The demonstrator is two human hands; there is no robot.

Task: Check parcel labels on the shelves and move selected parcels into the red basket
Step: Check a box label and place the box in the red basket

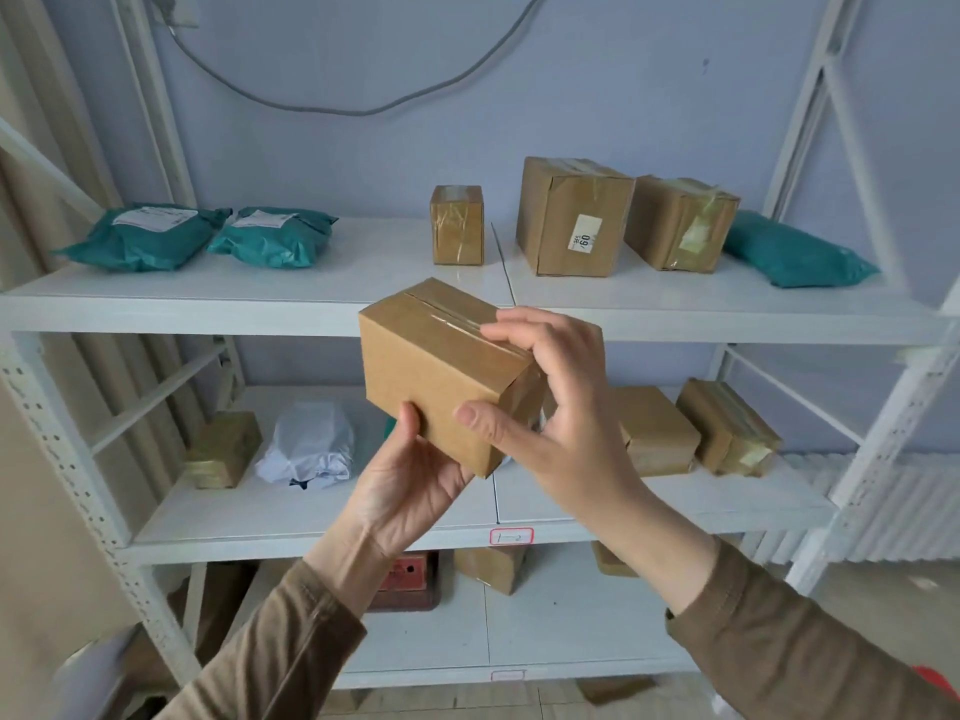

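I hold a small brown cardboard box [441, 371] in front of the white shelves, tilted, with its taped seam up. My left hand [410, 475] cups it from below, thumb on the front face. My right hand [550, 402] grips its right end, fingers over the top and thumb on the front. No label shows on the faces turned to me. A sliver of red [937, 685] shows at the bottom right edge; I cannot tell if it is the basket.
The upper shelf [260, 298] carries two teal mailer bags [208, 236], three taped brown boxes [571, 215], one with a white sticker, and another teal bag [795, 252]. The middle shelf [311, 511] holds brown parcels and a white bag [309, 444]. More boxes sit on the lower shelf.
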